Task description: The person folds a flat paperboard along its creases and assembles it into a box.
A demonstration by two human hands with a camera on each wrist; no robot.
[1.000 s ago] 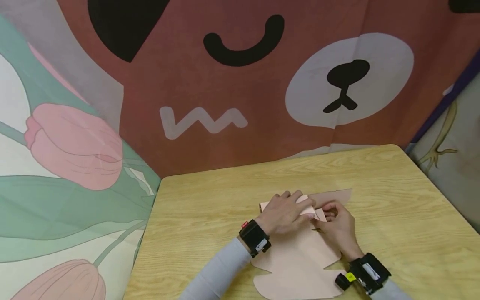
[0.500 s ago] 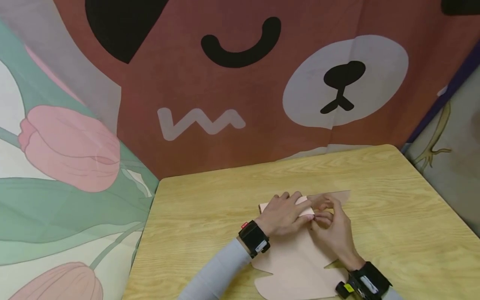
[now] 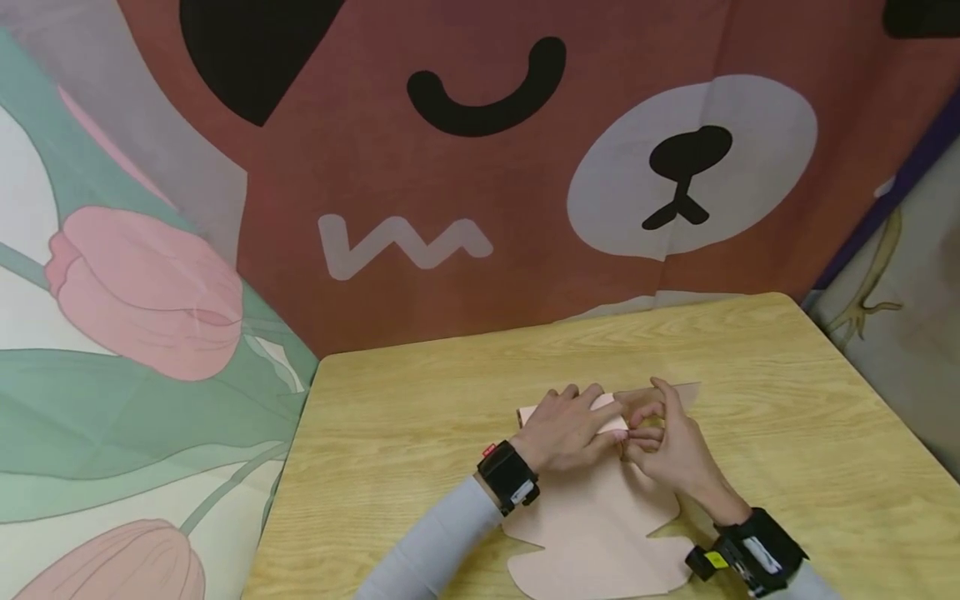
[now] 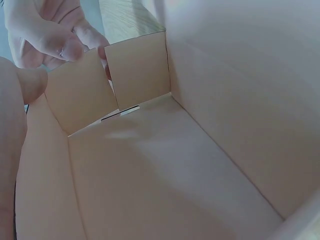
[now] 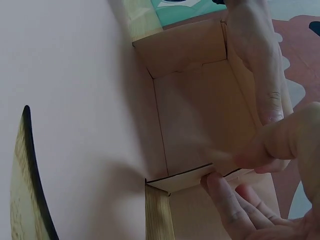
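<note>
A pale pink cardboard box [image 3: 592, 517], partly folded up, lies on the table, its broad notched panel spread toward the person. My left hand [image 3: 566, 429] grips the box's wall near the right end, fingers draped over the edge. At that end, my right hand [image 3: 678, 450] pinches the end flaps with thumb and fingers. From the left wrist view, two upright flaps [image 4: 140, 72] stand side by side with a narrow gap, above a slot in the floor. The right wrist view shows the box's inside [image 5: 190, 110] and fingertips [image 5: 217, 185] against the flap's outer face.
A wood-grain table [image 3: 397, 433] carries the box. Behind it hangs a brown cloth backdrop [image 3: 375, 308] with a bear face, and a floral cloth [image 3: 157, 292] hangs on the left. An unfolded end panel [image 3: 688, 392] sticks out to the right.
The right end flap, earlier angled outward under my right fingers, now stands up against the box's end. My right index finger has lifted; the left hand keeps its place.
</note>
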